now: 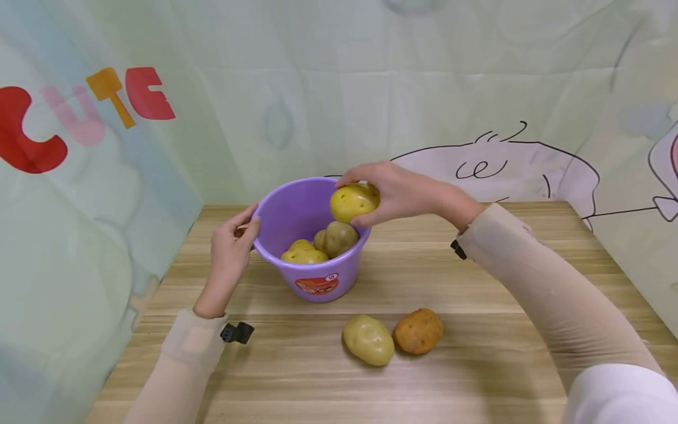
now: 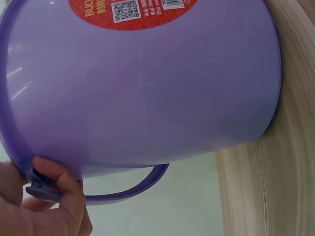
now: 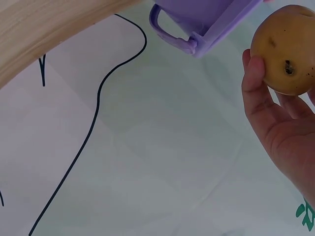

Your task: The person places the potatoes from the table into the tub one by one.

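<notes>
A purple bucket [image 1: 346,274] stands on the table, its mouth facing me. At its left rim my left hand [image 1: 230,241] grips the edge, and in the left wrist view its fingers curl round the rim where the handle [image 2: 130,194] joins. Over the right side of the opening, my right hand [image 1: 408,191] holds a yellow potato [image 1: 349,203] between thumb and fingers. Inside the bucket lie a yellow potato [image 1: 304,254] and a duller brownish one [image 1: 341,238]. The right wrist view shows the held potato [image 3: 283,46] from the side, with dark spots.
Two more potatoes, one pale yellow [image 1: 369,340] and one orange-brown [image 1: 418,331], lie side by side on the wooden table [image 1: 286,371], in front of the bucket. A printed cloth [image 1: 339,106] hangs behind the table and along its left side.
</notes>
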A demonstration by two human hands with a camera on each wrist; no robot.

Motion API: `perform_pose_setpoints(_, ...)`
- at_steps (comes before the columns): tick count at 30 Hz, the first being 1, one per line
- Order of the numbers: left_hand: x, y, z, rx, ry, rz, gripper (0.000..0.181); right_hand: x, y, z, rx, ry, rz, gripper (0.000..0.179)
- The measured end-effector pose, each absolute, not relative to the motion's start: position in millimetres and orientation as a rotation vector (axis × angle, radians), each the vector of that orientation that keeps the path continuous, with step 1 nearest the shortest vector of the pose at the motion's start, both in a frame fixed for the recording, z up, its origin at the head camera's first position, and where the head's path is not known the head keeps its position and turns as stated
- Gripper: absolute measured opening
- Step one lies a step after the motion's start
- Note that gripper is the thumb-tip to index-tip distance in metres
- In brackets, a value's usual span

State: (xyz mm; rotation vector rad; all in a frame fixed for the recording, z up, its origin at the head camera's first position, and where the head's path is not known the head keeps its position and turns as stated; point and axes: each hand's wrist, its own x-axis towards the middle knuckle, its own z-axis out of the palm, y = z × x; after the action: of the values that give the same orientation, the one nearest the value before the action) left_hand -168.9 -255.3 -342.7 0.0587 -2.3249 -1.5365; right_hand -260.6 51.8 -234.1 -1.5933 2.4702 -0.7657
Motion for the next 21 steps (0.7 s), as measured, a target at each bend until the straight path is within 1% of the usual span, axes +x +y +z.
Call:
perform_pose_setpoints(13, -168.8, -255.0, -341.1, 0.053, -2.322, -1.54, 0.045, -263.8, 42.3, -237.5, -1.61, 2.485, -0.721, 0.056)
perform_pose_setpoints(21, -169.1, -255.7, -342.5, 0.058, -2.332, -1.529, 0.045, -263.2, 34.4, -240.8, -1.666, 2.457, -0.71, 0.055)
